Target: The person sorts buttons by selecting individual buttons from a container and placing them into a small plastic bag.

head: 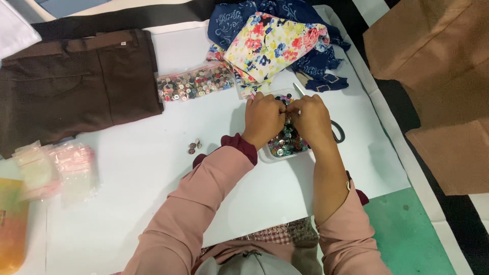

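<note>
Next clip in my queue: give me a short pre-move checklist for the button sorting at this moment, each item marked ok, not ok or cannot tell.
1. Both hands over the button tray: ok; left hand and right hand meet above it.
2. A button pinched between the fingertips: cannot tell, the knuckles hide it.
3. Tray flat on the white table: ok.
4. Scissors away from the fingers: not ok, they lie right beside the right hand.
5. Loose buttons kept apart from the tray: ok.
6. Bag of buttons lying flat by the brown trousers: ok.

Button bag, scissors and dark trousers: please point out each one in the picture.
button bag (pixel 195 84), head view, middle of the clear bag.
scissors (pixel 339 133), head view, dark handle loop.
dark trousers (pixel 76 84), head view, middle of the folded cloth.
</note>
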